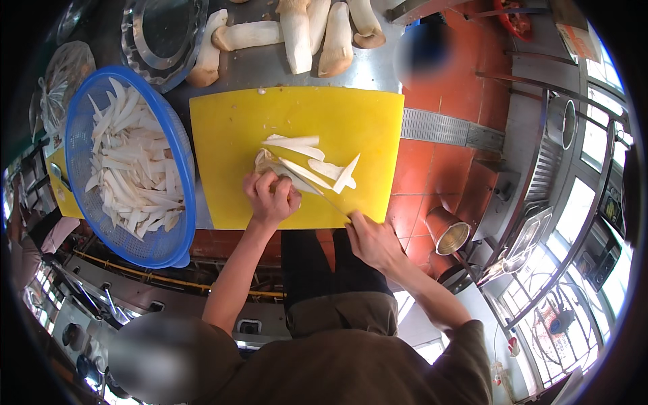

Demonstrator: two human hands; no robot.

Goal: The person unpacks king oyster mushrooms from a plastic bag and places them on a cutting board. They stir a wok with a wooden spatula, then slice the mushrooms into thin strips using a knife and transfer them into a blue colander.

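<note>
On a yellow cutting board [243,116], my left hand [272,197] presses a king oyster mushroom [264,160] down with curled fingers. My right hand [372,238] grips a knife [331,202], whose blade lies along the mushroom's right side; the handle is hidden in the fist. Several pale mushroom slices [324,169] lie just beyond and to the right of the blade. A blue plastic colander basket [190,192], full of cut mushroom strips [136,167], stands left of the board. Several whole king oyster mushrooms [296,35] lie on the metal table past the board's far edge.
A clear plastic container [162,40] and a tied clear plastic bag [66,81] are at the back left. Another yellow board [61,187] shows behind the basket. Right of the table are a red tiled floor [420,167] with a drain grate [435,126] and a metal bucket [450,235].
</note>
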